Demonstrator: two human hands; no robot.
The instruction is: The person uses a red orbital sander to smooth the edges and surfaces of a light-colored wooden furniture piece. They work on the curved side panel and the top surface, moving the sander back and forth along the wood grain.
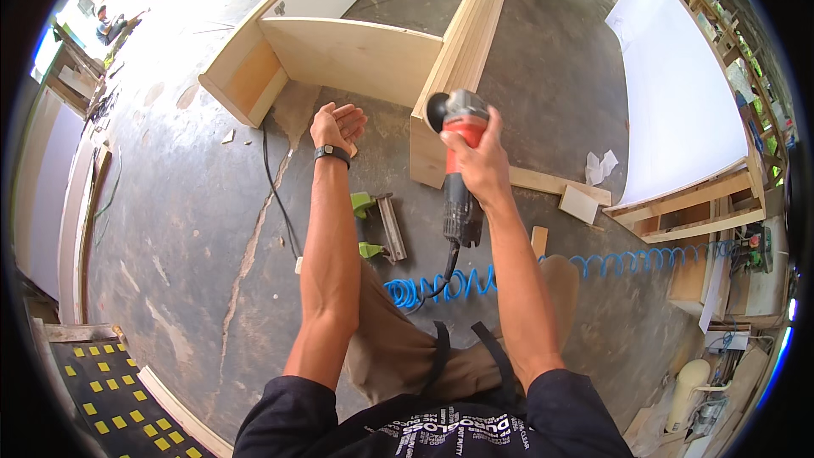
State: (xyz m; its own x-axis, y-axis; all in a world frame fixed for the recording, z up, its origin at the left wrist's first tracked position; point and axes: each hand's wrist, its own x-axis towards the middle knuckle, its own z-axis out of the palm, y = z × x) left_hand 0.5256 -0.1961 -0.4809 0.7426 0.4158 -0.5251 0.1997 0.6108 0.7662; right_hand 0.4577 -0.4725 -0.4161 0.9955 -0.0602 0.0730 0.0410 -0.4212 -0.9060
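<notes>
My right hand (482, 161) is wrapped round a red and black angle grinder (459, 203), its body upright in view and the power cord trailing from its lower end. The grinder's dark round disc (437, 112) is at the near end of a pale wooden side (466, 42) of a frame lying on the floor; whether it touches the wood I cannot tell. To the left, my left hand (337, 125) is open with the palm turned up, holding nothing, in front of the frame's crosspiece (360, 49). A dark watch is on that wrist.
A green nail gun (392, 227) lies between my forearms, with a blue coiled air hose (462, 284) running right. A white panel on a wooden frame (687, 102) stands at right. Wood offcuts (579, 203) and a black cable (275, 191) lie on the concrete. Someone sits far left.
</notes>
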